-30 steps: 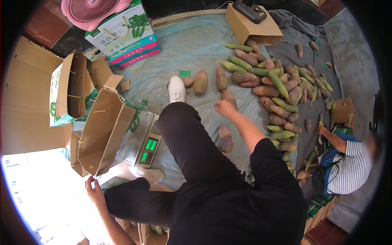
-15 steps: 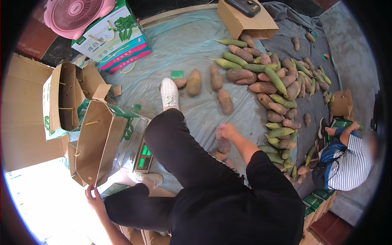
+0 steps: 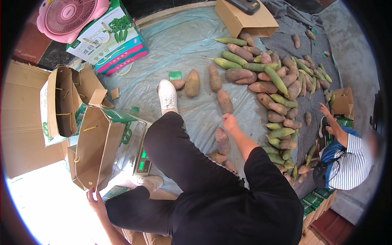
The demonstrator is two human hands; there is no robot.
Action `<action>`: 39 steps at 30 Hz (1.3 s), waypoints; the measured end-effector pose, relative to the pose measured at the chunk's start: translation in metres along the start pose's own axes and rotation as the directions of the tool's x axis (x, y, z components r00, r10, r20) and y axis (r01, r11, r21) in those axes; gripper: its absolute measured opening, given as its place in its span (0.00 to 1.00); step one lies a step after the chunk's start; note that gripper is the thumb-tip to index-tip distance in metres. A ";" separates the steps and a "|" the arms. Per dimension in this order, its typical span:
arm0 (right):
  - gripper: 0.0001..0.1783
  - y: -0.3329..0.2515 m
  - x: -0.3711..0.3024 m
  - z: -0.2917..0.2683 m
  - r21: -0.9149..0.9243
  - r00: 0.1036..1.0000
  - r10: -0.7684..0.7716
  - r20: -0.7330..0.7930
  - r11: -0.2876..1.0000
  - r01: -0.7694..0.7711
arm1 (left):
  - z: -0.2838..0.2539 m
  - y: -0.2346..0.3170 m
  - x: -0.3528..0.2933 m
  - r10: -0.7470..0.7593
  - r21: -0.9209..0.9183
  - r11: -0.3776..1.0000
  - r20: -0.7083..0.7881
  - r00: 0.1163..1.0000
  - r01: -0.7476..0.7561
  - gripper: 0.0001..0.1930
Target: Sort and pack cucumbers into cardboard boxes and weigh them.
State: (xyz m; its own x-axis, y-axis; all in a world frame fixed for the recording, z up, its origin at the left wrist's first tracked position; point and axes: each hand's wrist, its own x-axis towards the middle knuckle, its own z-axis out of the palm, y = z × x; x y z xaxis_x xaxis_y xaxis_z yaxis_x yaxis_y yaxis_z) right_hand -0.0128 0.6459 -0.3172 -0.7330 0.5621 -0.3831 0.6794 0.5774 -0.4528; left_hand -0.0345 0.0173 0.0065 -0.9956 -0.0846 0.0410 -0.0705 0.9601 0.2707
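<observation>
My right hand (image 3: 230, 122) is at the lower end of a long brownish root vegetable (image 3: 225, 102) lying on the plastic sheet. Its fingers are mostly hidden behind the back of the hand, so its hold is unclear. Just below it lies another reddish-brown root (image 3: 222, 141). My left hand (image 3: 96, 201) pinches the near edge of an open cardboard carton (image 3: 94, 143) with a green printed side. This carton stands tilted by a scale (image 3: 143, 161) with a lit green display, its opening facing left.
Green radishes (image 3: 276, 81) and brown roots lie heaped to the right. A person in a striped shirt (image 3: 350, 163) sits at far right, an arm stretched out. More open cartons (image 3: 61, 102), a pink fan (image 3: 69, 18) and printed boxes (image 3: 102, 34) stand at left. A plain carton (image 3: 245, 24) is at the back.
My right hand has moved away from me, off the reddish-brown root and up to the one beyond. My left hand stays at the carton. The other person's arm has reached outward.
</observation>
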 end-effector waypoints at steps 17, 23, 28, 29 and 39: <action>0.38 -0.023 0.059 -0.038 -0.048 0.977 0.189 -0.103 0.980 -0.194 | 0.004 0.003 0.008 -0.012 -0.010 1.000 0.018 1.000 0.012 0.18; 0.39 -0.041 0.069 -0.039 -0.056 0.967 0.248 0.053 0.968 -0.245 | 0.004 0.005 0.012 -0.024 -0.029 0.999 0.066 0.998 0.026 0.21; 0.39 -0.046 0.072 -0.031 0.083 0.970 0.239 0.040 0.967 -0.241 | 0.004 0.010 0.015 -0.041 -0.040 0.998 0.090 0.995 0.045 0.22; 0.39 -0.045 0.072 -0.029 0.200 0.967 0.248 0.066 0.946 -0.256 | 0.004 0.010 0.016 -0.039 -0.048 0.998 0.092 0.995 0.044 0.22; 0.35 -0.074 0.055 -0.012 0.018 0.974 0.223 -0.023 0.975 -0.223 | 0.000 0.023 0.010 -0.097 -0.026 0.995 0.129 0.987 0.101 0.22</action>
State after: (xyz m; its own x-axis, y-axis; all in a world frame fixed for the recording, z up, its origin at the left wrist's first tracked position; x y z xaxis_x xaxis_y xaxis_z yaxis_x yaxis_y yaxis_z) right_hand -0.1036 0.6409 -0.2954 -0.5616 0.6907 -0.4556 0.8251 0.4266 -0.3705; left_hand -0.0456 0.0384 0.0131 -0.9838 -0.1422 -0.1096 -0.1690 0.9393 0.2985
